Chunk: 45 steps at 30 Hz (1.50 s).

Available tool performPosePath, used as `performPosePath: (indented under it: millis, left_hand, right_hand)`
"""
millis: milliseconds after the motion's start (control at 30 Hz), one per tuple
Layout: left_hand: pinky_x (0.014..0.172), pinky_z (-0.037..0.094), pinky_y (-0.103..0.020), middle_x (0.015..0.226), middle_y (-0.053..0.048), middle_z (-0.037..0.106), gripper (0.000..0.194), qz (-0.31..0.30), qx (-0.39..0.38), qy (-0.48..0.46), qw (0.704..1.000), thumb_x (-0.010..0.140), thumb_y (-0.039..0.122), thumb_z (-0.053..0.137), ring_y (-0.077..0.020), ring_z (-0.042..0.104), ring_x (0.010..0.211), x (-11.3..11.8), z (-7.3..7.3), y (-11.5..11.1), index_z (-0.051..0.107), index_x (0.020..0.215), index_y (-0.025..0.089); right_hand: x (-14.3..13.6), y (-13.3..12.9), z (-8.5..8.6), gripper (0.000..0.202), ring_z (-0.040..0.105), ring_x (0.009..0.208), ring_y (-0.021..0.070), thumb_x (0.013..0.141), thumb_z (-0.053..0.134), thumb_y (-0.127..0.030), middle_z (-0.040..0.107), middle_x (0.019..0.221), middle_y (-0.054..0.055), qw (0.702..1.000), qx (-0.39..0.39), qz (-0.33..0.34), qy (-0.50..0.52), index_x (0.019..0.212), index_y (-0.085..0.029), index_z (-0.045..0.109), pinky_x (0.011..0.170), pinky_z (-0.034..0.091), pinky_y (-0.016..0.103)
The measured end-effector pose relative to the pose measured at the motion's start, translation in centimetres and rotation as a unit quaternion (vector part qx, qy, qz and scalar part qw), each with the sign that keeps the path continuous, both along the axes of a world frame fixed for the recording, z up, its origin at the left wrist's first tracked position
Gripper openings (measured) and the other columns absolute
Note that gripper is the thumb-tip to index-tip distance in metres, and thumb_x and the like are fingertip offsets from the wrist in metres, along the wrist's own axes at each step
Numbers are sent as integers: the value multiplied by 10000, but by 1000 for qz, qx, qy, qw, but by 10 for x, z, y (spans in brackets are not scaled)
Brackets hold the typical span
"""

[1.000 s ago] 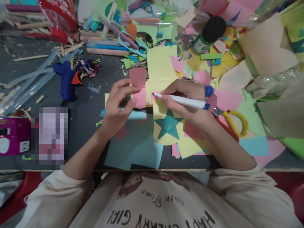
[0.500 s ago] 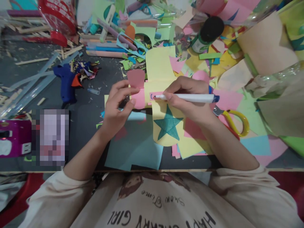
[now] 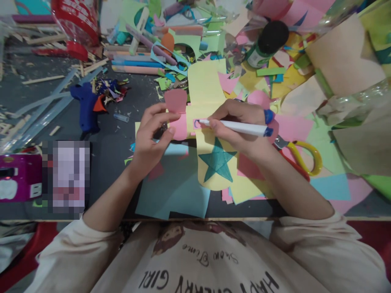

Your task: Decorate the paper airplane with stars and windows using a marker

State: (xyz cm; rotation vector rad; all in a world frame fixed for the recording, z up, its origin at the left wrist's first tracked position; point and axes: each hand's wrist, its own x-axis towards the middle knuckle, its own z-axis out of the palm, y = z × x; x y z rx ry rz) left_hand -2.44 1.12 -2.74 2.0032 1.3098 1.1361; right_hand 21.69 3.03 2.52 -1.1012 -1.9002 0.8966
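My right hand [image 3: 240,122] grips a white marker [image 3: 244,127], its tip on a small pink strip [image 3: 204,123] that bears a blue curved mark. The marker's blue cap [image 3: 269,116] shows at the far side of that hand. The strip lies on a yellow folded paper [image 3: 206,87]. Below it on the yellow paper is a teal star [image 3: 217,160]. My left hand [image 3: 154,132] holds a pink folded paper piece [image 3: 179,127] between thumb and fingers, at the yellow paper's left edge.
A blue glue gun [image 3: 87,106] lies at the left, above a blurred rectangular thing [image 3: 69,175]. Yellow-handled scissors [image 3: 305,156] rest at the right. A black-capped bottle [image 3: 265,44], a red bottle [image 3: 76,28], markers [image 3: 137,64] and paper scraps crowd the far side.
The marker's back end has tilted towards me and its tip has moved slightly up along the blue mark. The blue cap shows more. My left hand stays on the pink piece.
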Motion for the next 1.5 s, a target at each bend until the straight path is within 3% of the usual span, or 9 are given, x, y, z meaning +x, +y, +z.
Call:
performPosePath:
  millis: [133, 267, 467, 600, 767, 1233, 1500]
  left_hand:
    - [1065, 572, -423, 1315, -35, 621, 213, -8, 18, -2, 1000, 1016, 366, 599, -244, 615, 1285, -1, -3, 1, 691, 1202, 318]
    - [1043, 582, -426, 1313, -40, 619, 239, -16, 34, -11, 999, 1034, 424, 581, -245, 620, 1281, -2, -6, 3, 689, 1219, 317]
    - [1051, 576, -420, 1300, -45, 632, 244, -5, 30, -2, 1000, 1021, 436, 578, -243, 625, 1269, -1, -4, 3, 699, 1197, 316]
    - [1058, 572, -420, 1304, -54, 629, 232, -1, 23, -5, 1000, 1021, 410, 572, -241, 625, 1265, 1, -3, 2, 702, 1187, 313]
    - [1086, 556, -438, 1291, -57, 629, 225, 4, 4, -7, 1000, 991, 362, 585, -253, 616, 1274, 2, -2, 2, 704, 1173, 303]
    - [1068, 562, -429, 1311, -62, 618, 238, -17, 26, -21, 999, 1023, 400, 564, -242, 617, 1294, 2, -3, 1, 693, 1214, 339]
    - [1037, 571, -390, 1292, -72, 634, 244, -8, 44, -14, 999, 1026, 382, 575, -233, 625, 1277, 2, -4, 2, 706, 1213, 295]
  right_hand:
    - [-1, -1, 0, 315, 529, 568, 159, 912, 651, -402, 601, 619, -5, 999, 19, -28, 9, 657, -262, 531, 517, 418, 322]
    - [-1, -1, 0, 312, 544, 552, 171, 899, 648, -380, 628, 605, 4, 1000, 20, -10, 13, 631, -268, 535, 519, 430, 341]
    - [2, 0, 1, 328, 547, 561, 158, 918, 671, -458, 651, 628, 2, 1000, -15, 24, -1, 671, -256, 597, 536, 447, 324]
    - [4, 1, -1, 335, 584, 608, 155, 914, 694, -538, 653, 679, 2, 998, -48, 9, 47, 759, -244, 647, 541, 469, 302]
    - [3, 1, -2, 402, 589, 606, 136, 906, 690, -588, 650, 650, -8, 998, -36, -8, 48, 741, -224, 638, 537, 462, 272]
    - [4, -1, 2, 300, 556, 552, 126, 922, 705, -394, 664, 635, -15, 999, -4, 26, 44, 684, -222, 643, 520, 409, 281]
    - [4, -2, 0, 264, 580, 600, 132, 947, 675, -404, 677, 678, -15, 999, -15, 10, 41, 751, -233, 635, 534, 425, 272]
